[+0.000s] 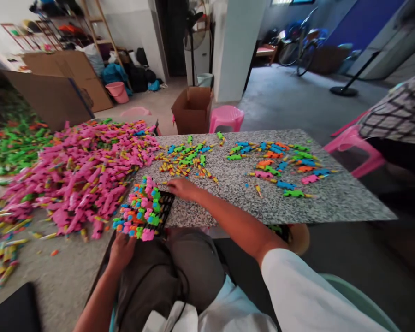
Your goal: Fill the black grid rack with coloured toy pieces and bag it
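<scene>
My left hand grips the near edge of a black grid tray that leans against the speckled table. The tray carries several small coloured plastic toy pieces in pink, green, blue and orange. My right hand rests at the tray's top edge on the table, fingers curled, close to a scatter of yellow and green pieces. What the fingers hold is hidden.
A big heap of pink pieces lies at the left, green ones behind it. More mixed pieces lie on the table's right. A person in a checked shirt sits on the right. Pink stools and a cardboard box stand beyond.
</scene>
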A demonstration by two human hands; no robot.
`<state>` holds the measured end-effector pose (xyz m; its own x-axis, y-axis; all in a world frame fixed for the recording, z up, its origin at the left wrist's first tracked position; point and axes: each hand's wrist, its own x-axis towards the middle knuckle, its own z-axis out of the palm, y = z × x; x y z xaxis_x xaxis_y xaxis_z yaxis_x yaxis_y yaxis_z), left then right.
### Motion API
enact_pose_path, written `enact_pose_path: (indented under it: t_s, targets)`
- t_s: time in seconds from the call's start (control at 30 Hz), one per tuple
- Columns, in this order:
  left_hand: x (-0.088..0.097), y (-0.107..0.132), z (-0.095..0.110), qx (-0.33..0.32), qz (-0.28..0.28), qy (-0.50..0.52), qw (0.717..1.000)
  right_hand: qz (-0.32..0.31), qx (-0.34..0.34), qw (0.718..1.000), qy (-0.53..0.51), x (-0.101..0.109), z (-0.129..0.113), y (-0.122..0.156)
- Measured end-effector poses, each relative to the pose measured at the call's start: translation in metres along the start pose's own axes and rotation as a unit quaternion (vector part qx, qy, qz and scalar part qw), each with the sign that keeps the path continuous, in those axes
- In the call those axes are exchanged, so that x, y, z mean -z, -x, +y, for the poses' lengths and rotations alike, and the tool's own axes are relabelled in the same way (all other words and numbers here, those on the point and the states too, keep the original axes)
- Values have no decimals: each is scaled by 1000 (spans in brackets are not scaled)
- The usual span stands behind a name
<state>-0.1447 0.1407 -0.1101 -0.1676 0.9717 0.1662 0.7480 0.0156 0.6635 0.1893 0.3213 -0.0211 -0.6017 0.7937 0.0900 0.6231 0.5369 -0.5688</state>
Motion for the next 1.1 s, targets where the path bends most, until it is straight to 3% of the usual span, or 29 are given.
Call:
enact_pose_path:
  t_s: [0.07,0.13,0.2,0.23,0.33,0.47,0.6,0.7,0.83,0.9,0.97,1.03,1.1]
  targets:
    - [0,-1,-1,-3,-2,-1,1000,87,-143,985,34,39,39,14]
    - [1,0,2,-8,-1,1,1000,170,-303,932,106,81,84,35]
    - [2,1,7,-14,5,2,1000,190,-426,870,162,115,127,61]
    - [2,1,8,-16,6,2,1000,170,-466,849,181,127,145,73]
    - [0,1,8,-20,9,2,1000,133,-508,823,217,146,182,104]
    - [-2,2,4,-16,15,9,1000,99,-469,834,274,148,198,124]
    - [-1,4,11,19,7,15,1000,61,-440,849,287,149,202,125]
    - [1,5,22,11,-3,21,1000,14,-430,862,268,150,206,123]
    - [2,6,28,-9,-12,21,1000,3,-466,852,239,141,193,117]
    - [2,6,25,0,-10,15,1000,51,-464,858,213,129,170,110]
    - [2,7,21,2,-15,10,1000,115,-426,884,154,110,135,97]
    - [2,8,18,-1,-21,5,1000,163,-360,918,35,83,93,79]
    - [2,8,15,3,-28,-5,1000,147,-260,946,-128,52,52,59]
